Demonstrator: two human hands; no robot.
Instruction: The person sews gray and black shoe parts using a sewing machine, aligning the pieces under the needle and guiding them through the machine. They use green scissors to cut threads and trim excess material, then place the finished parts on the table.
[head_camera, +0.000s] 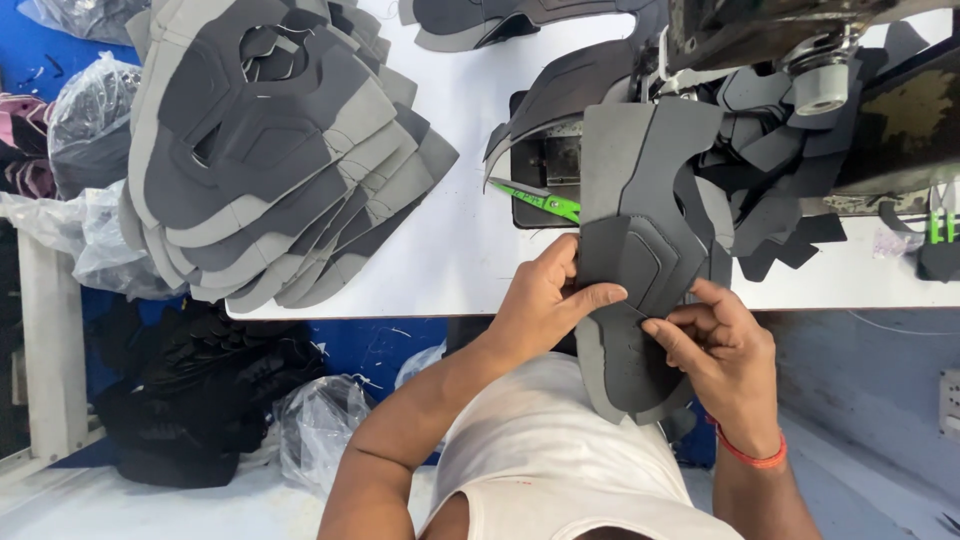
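Note:
A grey and black shoe upper piece (640, 230) lies flat on the white table (470, 230), its near end hanging over the table's front edge. My left hand (545, 300) pinches its left edge with thumb and forefinger. My right hand (720, 350) grips the lower right edge, with a red band on the wrist. The far end of the piece reaches under the sewing machine head (770, 40).
A fanned stack of grey and black upper pieces (270, 150) covers the table's left. Green thread snips (540, 198) lie by the machine's plate. Loose dark cut pieces (780, 180) pile at the right. Plastic bags (90, 110) and dark material (200, 390) sit lower left.

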